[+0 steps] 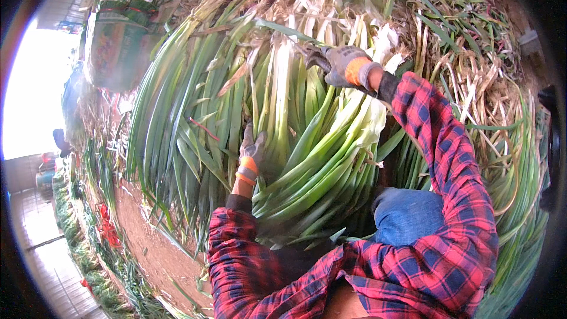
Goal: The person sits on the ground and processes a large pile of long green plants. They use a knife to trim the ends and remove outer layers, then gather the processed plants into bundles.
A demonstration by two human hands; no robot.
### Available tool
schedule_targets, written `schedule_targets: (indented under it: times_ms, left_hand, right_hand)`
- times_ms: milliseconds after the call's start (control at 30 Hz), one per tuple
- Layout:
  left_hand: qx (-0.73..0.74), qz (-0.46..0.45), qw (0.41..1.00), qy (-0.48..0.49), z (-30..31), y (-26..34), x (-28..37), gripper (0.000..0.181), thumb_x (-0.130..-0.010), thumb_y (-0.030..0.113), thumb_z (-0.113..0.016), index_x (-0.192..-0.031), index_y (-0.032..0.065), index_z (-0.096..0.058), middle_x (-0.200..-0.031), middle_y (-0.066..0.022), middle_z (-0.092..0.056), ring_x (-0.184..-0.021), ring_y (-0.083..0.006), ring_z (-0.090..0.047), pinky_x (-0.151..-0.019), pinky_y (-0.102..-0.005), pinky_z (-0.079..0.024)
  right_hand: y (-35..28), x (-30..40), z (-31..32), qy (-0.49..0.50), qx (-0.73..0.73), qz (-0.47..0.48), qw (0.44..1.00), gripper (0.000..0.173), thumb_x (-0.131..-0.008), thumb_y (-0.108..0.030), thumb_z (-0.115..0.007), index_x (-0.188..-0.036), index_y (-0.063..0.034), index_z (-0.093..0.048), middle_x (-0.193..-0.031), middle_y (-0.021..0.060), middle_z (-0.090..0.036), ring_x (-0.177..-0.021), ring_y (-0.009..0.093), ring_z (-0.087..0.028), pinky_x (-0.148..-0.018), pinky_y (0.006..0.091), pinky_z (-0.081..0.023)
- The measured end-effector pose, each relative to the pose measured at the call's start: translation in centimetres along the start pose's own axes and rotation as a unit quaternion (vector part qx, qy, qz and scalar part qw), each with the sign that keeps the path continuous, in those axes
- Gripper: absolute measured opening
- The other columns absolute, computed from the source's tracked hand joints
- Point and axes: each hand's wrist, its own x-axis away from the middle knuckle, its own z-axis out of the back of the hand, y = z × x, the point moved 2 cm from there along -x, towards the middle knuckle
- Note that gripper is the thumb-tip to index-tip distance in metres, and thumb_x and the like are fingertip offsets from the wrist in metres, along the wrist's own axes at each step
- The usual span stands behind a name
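A large heap of leeks or long green onions (279, 97) lies before me, pale root ends at the top and green leaves hanging down. My left hand (251, 148), in a grey glove with an orange cuff, reaches among the leaves, thumb apart from the fingers; its fingertips are partly hidden. My right hand (347, 66), gloved alike, is higher and to the right, at the pale stalks. Its dark fingers are bent over the stalks, and what lies within them cannot be made out. A long green leaf (283, 30) runs up to these fingers.
Dry husks and loose stalks (469, 75) cover the ground at the right and top. A printed sack (117, 48) stands at upper left. Red ties or bags (106, 226) lie at lower left beside bare brown ground (155, 248). My blue-clad knee (407, 217) is below the heap.
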Motion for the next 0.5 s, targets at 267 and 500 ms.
schedule_targets:
  times_ms: [267,500]
  left_hand:
    - [-0.298,0.009,0.954,-0.004,-0.4,0.8,1.0,0.09,-0.088,0.055,-0.057,-0.157,0.0166,-0.014,-0.105,-0.036,-0.064,-0.1,-0.051,-0.063,-0.087,-0.0536,-0.049]
    - [-0.29,0.034,0.956,-0.005,-0.1,1.2,1.2,0.092,-0.086,0.056,-0.06,-0.157,0.0183,-0.016,-0.104,-0.0353,-0.065,-0.099,-0.0516,-0.063,-0.086,-0.0536,-0.049]
  right_hand:
    - [-1.7,-1.4,-1.4,0.011,-0.006,-0.01,1.0,0.044,-0.083,-0.033,-0.059,-0.116,-0.0034,-0.064,-0.102,0.0244,-0.069,-0.095,0.038,-0.069,-0.083,0.0482,-0.053]
    - [-2.3,2.0,-3.0,-0.012,-0.016,0.12,0.993,0.065,-0.082,-0.025,-0.059,-0.145,-0.0249,-0.041,-0.101,0.0196,-0.068,-0.087,0.037,-0.068,-0.078,0.046,-0.054]
